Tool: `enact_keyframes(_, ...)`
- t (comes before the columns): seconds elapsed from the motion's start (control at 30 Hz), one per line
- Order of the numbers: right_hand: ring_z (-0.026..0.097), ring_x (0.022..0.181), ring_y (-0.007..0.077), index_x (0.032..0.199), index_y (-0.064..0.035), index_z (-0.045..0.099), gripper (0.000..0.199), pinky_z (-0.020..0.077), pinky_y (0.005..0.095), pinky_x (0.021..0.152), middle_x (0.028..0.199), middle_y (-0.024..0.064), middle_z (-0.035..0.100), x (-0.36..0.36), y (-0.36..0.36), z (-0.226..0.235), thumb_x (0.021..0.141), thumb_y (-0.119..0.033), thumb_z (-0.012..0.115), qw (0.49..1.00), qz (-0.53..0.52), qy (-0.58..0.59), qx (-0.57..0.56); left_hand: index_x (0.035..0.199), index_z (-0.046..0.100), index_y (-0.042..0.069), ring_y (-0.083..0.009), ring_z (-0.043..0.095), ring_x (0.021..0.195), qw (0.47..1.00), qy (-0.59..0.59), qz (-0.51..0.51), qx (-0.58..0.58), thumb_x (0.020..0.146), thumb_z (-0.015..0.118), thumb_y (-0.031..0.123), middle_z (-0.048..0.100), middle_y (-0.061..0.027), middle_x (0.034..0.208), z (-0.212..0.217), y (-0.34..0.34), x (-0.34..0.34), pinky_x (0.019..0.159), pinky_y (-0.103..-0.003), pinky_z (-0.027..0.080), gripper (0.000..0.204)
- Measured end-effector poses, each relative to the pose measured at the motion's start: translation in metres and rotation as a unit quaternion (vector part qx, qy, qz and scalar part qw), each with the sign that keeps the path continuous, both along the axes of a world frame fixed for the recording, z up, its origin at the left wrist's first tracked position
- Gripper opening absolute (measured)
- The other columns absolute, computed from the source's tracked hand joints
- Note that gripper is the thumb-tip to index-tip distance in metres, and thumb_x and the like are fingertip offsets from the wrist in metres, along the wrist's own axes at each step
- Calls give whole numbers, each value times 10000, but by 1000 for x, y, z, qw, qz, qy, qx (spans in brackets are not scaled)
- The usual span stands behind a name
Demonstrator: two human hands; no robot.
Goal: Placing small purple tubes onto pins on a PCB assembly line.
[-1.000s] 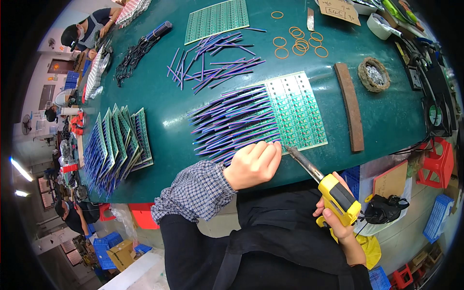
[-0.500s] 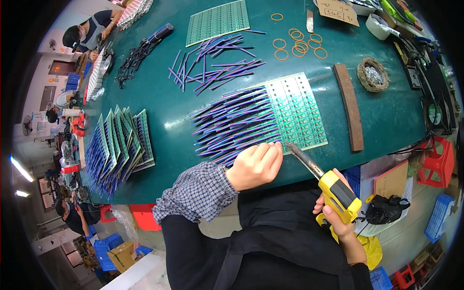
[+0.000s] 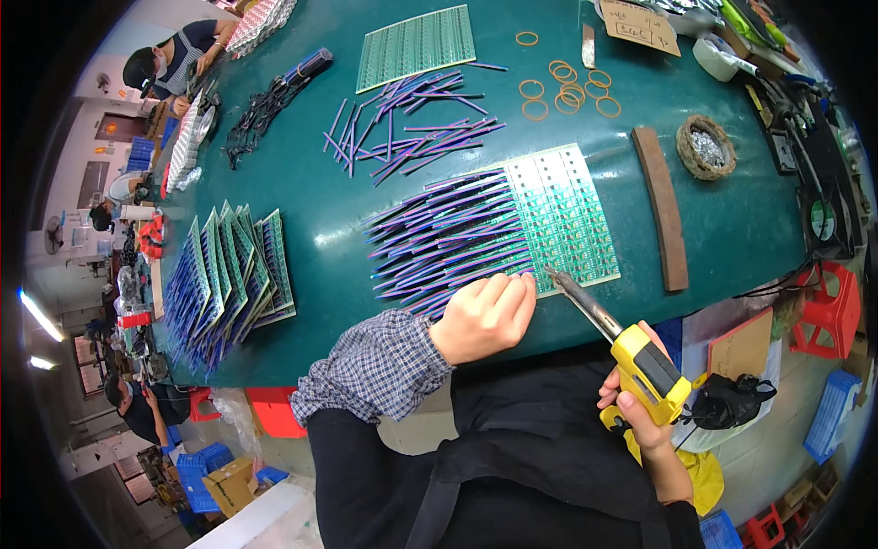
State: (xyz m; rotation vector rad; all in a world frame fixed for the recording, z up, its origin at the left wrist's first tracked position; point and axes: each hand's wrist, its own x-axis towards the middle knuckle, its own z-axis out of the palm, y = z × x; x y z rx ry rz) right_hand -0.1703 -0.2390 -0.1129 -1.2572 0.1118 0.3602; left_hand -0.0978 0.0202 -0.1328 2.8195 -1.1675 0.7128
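Note:
My left hand, in a checked sleeve, is closed in a pinch at the near edge of a green circuit board panel. What its fingertips hold is hidden. In my right hand is a yellow and black soldering gun. Its metal tip points at the board's near edge, just right of my left fingertips; whether it touches cannot be told. Rows of thin blue-purple wires stick out leftward across the panel's left part. The panel's right part shows bare pads and small parts.
Loose wires and another panel lie farther back. Wired panels are stacked at left. Rubber bands, a brown bar and a round tin of silvery material lie to the right. A co-worker sits far left.
The soldering gun has shifted slightly right and toward me, its tip still near the board's edge. My left hand keeps its pinch in nearly the same place. The view has moved slightly.

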Motion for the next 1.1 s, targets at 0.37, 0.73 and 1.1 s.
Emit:
enact_keyframes(0.37, 609, 750, 189, 1498, 22, 142, 833, 558, 286, 610, 894, 142, 568, 5, -7, -5, 804, -109, 583, 999, -34, -34, 22, 849, 648, 114, -258, 619, 762, 954, 279, 42, -99, 817, 646, 186, 584, -57, 784, 42, 31, 61, 626, -377, 513, 79)
enact_keyframes(0.73, 645, 698, 217, 1440, 74, 290, 734, 572, 304, 571, 839, 161, 618, 1, -1, -6, 788, -27, 610, 994, -68, -48, 72, 927, 618, 75, -283, 568, 873, 970, 97, 131, -180, 826, 634, 102, 548, -98, 922, -12, 73, 135, 739, -379, 492, 106)
enact_keyframes(1.1, 638, 676, 223, 1436, 76, 295, 737, 563, 299, 553, 825, 170, 611, 9, -3, -6, 780, -42, 606, 994, -66, -51, 65, 1007, 623, 27, -138, 547, 672, 896, 254, 107, -348, 870, 614, 46, 585, -77, 856, 29, 59, 82, 605, -273, 455, 138)
